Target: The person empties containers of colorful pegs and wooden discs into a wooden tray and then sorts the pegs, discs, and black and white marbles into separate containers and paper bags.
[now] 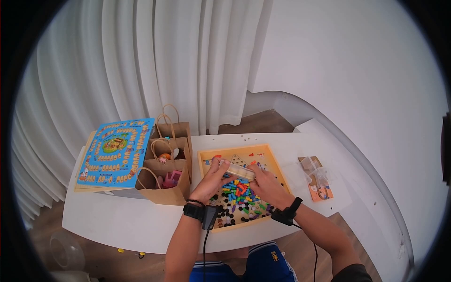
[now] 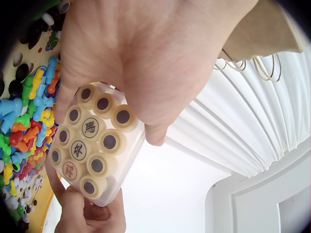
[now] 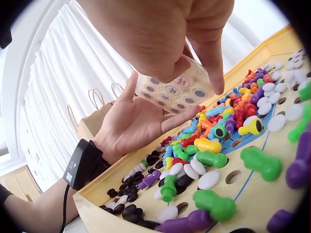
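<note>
Both hands hold a clear plastic box of Chinese chess pieces above a shallow wooden tray. My left hand grips one end, its thumb along one side and fingers along the other. At the opposite end, my right hand pinches the box between thumb and fingers. Round cream pieces show through the plastic in the left wrist view, some with black or red characters and others with dark dots. Below lie colored pegs in a heap, with black pieces and white pieces around them.
Brown paper bags with toys inside stand left of the tray. Beyond them a blue printed game board lies on a stack. To the right are a clear compartment box and an orange card on the white table.
</note>
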A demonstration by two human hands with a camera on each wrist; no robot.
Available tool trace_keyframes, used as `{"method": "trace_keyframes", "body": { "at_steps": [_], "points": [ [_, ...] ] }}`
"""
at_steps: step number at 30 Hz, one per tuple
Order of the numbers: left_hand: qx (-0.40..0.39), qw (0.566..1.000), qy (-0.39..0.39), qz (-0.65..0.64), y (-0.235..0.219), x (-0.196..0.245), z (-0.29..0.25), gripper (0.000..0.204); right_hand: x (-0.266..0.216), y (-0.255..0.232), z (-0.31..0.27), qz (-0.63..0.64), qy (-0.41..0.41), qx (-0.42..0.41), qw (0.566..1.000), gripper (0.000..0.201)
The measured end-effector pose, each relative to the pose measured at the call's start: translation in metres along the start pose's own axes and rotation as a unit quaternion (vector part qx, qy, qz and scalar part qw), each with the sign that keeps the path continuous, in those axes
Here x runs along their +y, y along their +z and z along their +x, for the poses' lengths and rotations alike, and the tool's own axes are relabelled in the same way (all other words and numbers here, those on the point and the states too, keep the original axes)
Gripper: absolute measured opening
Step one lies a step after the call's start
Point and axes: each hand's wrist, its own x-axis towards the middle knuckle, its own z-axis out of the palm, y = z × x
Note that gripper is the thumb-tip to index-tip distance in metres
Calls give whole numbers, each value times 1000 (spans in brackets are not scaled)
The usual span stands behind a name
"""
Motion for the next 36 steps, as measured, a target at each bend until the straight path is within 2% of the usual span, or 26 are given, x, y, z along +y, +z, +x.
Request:
{"method": "trace_keyframes", "body": {
  "at_steps": [3, 6, 11, 18, 23, 27, 29, 33, 36],
  "points": [
    [-8, 1000, 7, 14, -1, -1, -2, 33, 3, -1, 0, 12, 11, -19, 1000, 42],
    [-15, 1000, 7, 19, -4, -4, -1, 37, 7, -4, 1, 8, -30, -16, 999, 42],
    [-18, 1000, -8, 23, -3, -3, -2, 38, 6, -14, 1, -1, 8, -86, 996, 44],
    [1, 1000, 1, -1, -4, -1, -2, 37, 5, -15, 3, 47, 27, -47, 997, 38],
    [-6, 1000, -14, -19, 3, 3, -3, 36, 7, -6, 6, -57, 45, -9, 997, 35],
    [1, 1000, -13, -25, 3, 6, -5, 37, 10, 2, 9, -68, 37, -9, 997, 35],
    [-7, 1000, -16, -26, 4, 7, -6, 43, 5, 0, 11, -65, 81, -26, 994, 32],
    [-16, 999, -19, -38, -1, 5, -4, 44, 12, -1, 7, -97, 34, -29, 994, 29],
    [6, 999, -16, -27, 3, 5, -5, 33, 9, -2, 5, -104, 22, -25, 994, 30]
  ]
}}
